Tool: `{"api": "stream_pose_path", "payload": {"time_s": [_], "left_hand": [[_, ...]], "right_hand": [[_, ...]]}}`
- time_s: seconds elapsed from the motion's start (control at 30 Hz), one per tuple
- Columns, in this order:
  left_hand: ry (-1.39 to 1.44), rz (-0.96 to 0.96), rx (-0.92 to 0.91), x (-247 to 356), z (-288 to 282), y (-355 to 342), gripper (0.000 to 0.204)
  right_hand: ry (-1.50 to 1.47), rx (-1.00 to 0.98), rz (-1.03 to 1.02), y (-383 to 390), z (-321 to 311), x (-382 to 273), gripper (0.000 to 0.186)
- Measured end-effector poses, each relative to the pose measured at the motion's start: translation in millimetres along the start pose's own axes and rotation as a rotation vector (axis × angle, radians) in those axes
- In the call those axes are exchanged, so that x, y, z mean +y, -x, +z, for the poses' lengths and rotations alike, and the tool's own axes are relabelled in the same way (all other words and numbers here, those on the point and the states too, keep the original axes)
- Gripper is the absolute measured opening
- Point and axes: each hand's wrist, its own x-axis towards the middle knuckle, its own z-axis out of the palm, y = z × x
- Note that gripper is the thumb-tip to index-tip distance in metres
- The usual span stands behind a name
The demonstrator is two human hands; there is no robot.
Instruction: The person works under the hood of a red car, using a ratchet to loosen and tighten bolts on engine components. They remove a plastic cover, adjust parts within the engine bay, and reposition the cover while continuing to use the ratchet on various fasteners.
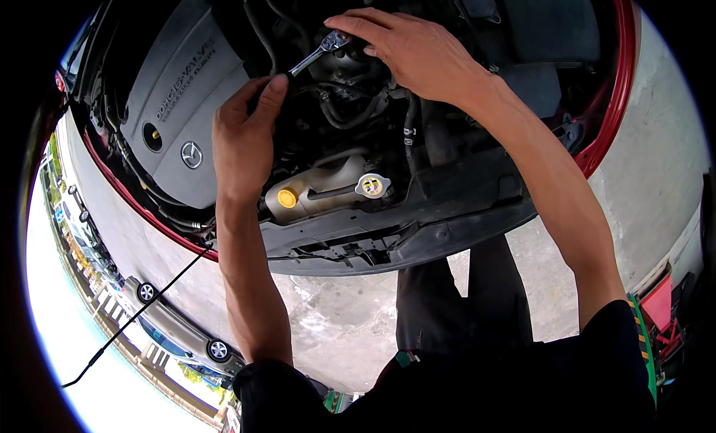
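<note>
A silver ratchet (319, 51) lies at a slant over dark hoses and metal parts in the upper middle of the engine bay. My left hand (246, 135) grips the end of its handle, thumb on top. My right hand (418, 56) is on the ratchet's head, its fingers bent over it from above and hiding what sits beneath. Below them are a translucent reservoir (321, 209) with a yellow cap (287, 197) and a silver radiator cap (373, 185). A grey plastic engine cover (179, 105) is left of my left hand.
The red car body (611, 112) edges the bay; a thin black prop rod (149, 308) rises at the left. My legs stand on concrete (335, 314) at the bumper. Parked cars (179, 336) show at lower left, red equipment (656, 302) at lower right.
</note>
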Motion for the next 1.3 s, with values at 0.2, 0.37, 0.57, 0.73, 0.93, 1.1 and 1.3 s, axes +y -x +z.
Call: {"api": "stream_pose_path", "payload": {"time_s": [0.2, 0.37, 0.57, 0.73, 0.93, 1.1, 1.3], "left_hand": [[0.021, 0.026, 0.025, 2, 14, 4, 0.045], [-0.146, 0.099, -0.032, 6, 31, -16, 0.048], [-0.161, 0.054, -0.168, 6, 15, -38, 0.046], [0.121, -0.117, -0.21, 1, 31, -40, 0.047], [-0.018, -0.105, -0.172, 9, 48, -45, 0.048], [-0.262, 0.394, -0.332, 23, 52, -66, 0.045], [-0.845, 0.892, -0.606, 24, 61, -135, 0.038]], "right_hand": [[0.352, -0.377, 0.031, -11, -16, 7, 0.029], [0.389, -0.518, 0.119, -18, -14, -2, 0.022], [0.183, 0.082, -0.042, 28, 6, 4, 0.036], [-0.066, 0.273, 0.407, 38, 25, -12, 0.049], [-0.204, 0.216, 0.65, 42, 42, -10, 0.029], [-0.603, 0.161, 0.738, 47, 12, -13, 0.027], [-0.515, -0.058, 0.811, 36, 5, -7, 0.035]]}}
